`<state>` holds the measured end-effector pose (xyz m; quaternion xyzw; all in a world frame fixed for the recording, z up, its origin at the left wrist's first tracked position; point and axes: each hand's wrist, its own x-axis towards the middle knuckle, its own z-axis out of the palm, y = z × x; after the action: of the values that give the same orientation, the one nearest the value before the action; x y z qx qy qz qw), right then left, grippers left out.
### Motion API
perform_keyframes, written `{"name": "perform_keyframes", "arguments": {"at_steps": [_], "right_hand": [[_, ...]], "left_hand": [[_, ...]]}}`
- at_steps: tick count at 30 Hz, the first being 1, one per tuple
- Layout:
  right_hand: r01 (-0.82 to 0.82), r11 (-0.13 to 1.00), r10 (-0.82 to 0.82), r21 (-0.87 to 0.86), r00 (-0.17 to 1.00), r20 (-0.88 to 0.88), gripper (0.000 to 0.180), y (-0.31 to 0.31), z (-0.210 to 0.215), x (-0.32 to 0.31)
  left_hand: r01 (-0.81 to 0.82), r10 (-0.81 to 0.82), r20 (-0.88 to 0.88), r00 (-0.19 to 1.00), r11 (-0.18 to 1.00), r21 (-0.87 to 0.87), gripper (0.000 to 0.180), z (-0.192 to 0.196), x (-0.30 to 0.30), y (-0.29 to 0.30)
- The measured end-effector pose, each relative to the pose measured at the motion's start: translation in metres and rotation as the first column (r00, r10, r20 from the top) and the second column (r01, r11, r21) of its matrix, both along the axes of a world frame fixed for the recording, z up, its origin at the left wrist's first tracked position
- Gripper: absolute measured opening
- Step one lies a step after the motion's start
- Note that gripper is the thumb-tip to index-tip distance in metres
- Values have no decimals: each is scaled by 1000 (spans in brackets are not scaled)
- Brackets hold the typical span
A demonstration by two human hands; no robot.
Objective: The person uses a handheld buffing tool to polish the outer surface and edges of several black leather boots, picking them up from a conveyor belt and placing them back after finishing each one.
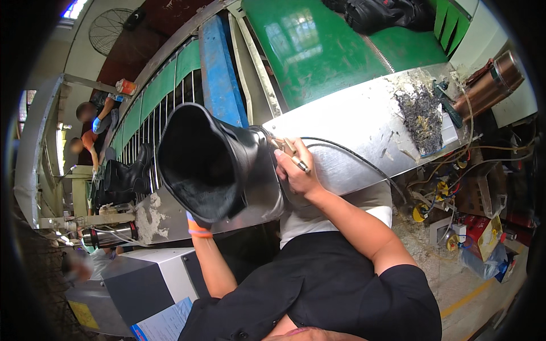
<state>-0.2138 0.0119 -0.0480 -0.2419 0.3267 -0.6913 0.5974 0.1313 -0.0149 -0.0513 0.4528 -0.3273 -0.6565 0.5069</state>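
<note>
A tall black boot [245, 149] is tilted with its wide opening toward me, over the edge of the metal-topped bench. My left hand [197, 226] wears a glove with an orange and purple cuff. It holds the boot from behind, its fingers hidden by the shaft. Beside the boot's foot part, my right hand [297, 170] is bare and closed around a small brass-coloured, pen-like metal tool [300, 163]. The tool's front end is close to the boot; whether it touches cannot be made out. A thin black hose [358, 157] curves over the bench near this hand.
A green conveyor belt [296, 51] carries black boots [387, 14] at the far right. More black boots [128, 173] stand on a rack at left, near two co-workers. A copper-coloured cylinder [492, 82] and dark crusted residue [420, 116] sit at the bench's right end.
</note>
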Motion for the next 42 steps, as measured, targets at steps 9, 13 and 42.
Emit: {"name": "perform_keyframes", "arguments": {"at_steps": [9, 13, 42], "right_hand": [[-49, 995, 58, 82, 992, -116, 31, 19, 2, 11], [-81, 994, 88, 67, 990, -108, 33, 37, 0, 8], [24, 962, 40, 273, 973, -228, 36, 165, 26, -57]], "left_hand": [[163, -318, 237, 918, 848, 504, 72, 44, -71, 127], [255, -328, 37, 944, 797, 548, 75, 46, -115, 144], [760, -562, -525, 639, 565, 321, 97, 47, -247, 90]]}}
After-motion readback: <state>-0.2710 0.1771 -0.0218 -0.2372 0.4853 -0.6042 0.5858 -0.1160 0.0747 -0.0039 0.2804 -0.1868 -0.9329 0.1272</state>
